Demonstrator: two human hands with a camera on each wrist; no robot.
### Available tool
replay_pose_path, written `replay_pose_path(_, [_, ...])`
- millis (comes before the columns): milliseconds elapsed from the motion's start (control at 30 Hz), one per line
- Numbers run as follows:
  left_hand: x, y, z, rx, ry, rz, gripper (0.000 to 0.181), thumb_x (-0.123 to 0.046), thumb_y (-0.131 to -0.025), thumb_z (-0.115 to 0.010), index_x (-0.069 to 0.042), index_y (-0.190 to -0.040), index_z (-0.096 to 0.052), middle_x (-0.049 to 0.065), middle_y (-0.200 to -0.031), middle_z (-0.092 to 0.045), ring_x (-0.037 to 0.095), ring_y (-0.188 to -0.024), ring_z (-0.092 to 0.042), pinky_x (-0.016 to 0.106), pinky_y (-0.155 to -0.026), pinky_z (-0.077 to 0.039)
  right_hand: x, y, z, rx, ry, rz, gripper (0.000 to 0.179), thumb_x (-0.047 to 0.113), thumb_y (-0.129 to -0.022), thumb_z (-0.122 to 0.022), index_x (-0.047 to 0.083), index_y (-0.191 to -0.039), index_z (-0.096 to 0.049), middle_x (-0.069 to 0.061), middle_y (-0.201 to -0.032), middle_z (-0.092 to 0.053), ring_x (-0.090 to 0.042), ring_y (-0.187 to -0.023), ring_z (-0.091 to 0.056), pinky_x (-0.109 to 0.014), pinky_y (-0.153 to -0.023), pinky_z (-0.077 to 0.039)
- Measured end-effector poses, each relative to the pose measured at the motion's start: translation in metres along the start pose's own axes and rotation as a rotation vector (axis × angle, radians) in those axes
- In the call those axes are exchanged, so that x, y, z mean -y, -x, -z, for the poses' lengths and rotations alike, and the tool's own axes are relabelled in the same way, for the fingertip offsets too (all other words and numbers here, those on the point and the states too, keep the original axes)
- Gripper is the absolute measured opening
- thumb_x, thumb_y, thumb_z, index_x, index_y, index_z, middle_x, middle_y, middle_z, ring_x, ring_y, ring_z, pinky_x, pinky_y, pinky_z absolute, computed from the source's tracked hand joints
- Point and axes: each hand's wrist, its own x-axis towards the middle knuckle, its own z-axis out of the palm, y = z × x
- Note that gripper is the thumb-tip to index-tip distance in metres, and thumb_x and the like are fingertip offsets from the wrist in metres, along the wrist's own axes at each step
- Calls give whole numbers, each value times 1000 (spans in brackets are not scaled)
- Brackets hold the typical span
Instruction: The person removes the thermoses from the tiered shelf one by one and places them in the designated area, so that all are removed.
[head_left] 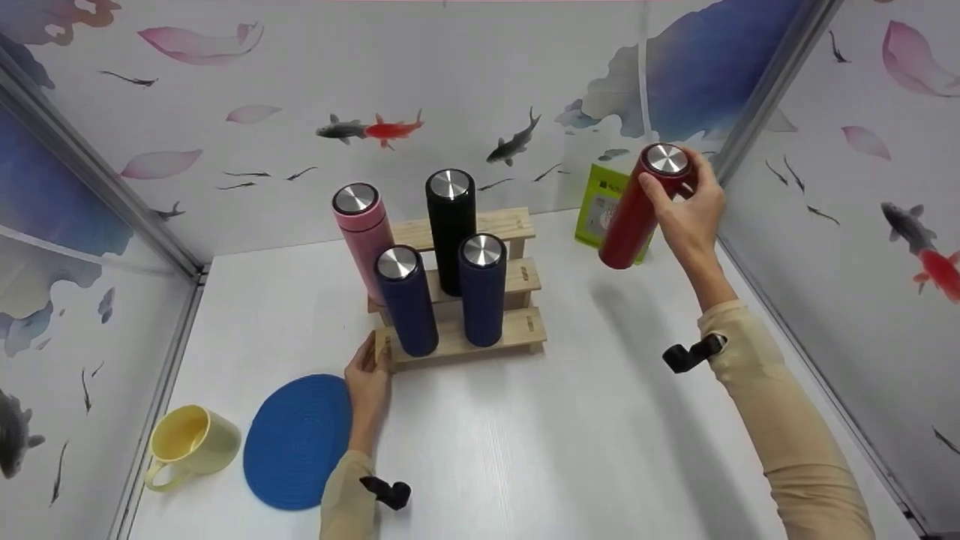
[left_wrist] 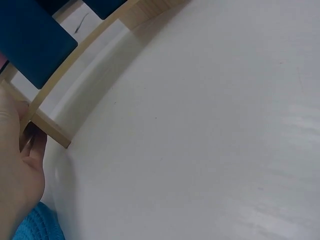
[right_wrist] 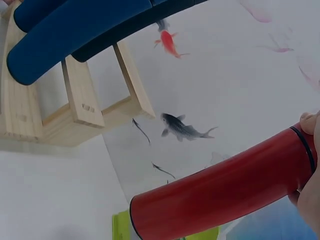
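Observation:
My right hand (head_left: 694,206) grips a red thermos (head_left: 632,217) near its silver-topped lid, holding it up at a tilt right of the rack. In the right wrist view the red thermos (right_wrist: 220,195) spans the lower right, thumb and fingers at its top end. My left hand (head_left: 369,386) holds the front left end of a stepped wooden rack (head_left: 517,326), fingers around the board's end in the left wrist view. Two blue thermoses (head_left: 409,307) (head_left: 484,292) stand on its lowest step. Behind them are a black thermos (head_left: 450,225) and a pink thermos (head_left: 361,240).
A bright green package (head_left: 592,202) stands by the back wall, partly behind the red thermos. On the left lie a round blue mat (head_left: 296,442) and a yellow mug (head_left: 214,442). Printed wall panels (head_left: 480,75) enclose the white table (head_left: 480,450) at the back and sides.

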Motion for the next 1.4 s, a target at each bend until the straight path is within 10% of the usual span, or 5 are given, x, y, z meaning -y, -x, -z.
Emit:
replay_pose_path(233, [22,-8,-3,-30,-22,-24,48,1,-100,-59,1,-147,-50,25,-150,-50,34,-142,-48,17,-105,-47,-15,-7,16,-67,56,-18,61,24,-88,-79,9,-142,-55,-12,-135,-64,-20,-118,-63,-29,-102,-54])
replay_pose_path(833, [20,-8,-3,-46,-2,-51,47,4,-99,-58,5,-145,-51,30,-145,-52,39,-136,-51,8,-90,-50,-59,-14,48,-107,173,-94,56,29,-92,-75,8,-140,-55,-12,-134,-63,-17,-118,-60,-31,-105,-53])
replay_pose_path(1400, [20,-8,-2,-46,-34,-55,46,3,-99,-57,5,-145,-50,27,-148,-51,36,-140,-49,23,-109,-46,-87,-8,65,-69,298,-260,65,33,-93,-71,2,-145,-46,-15,-144,-56,-24,-132,-54,-32,-111,-48])
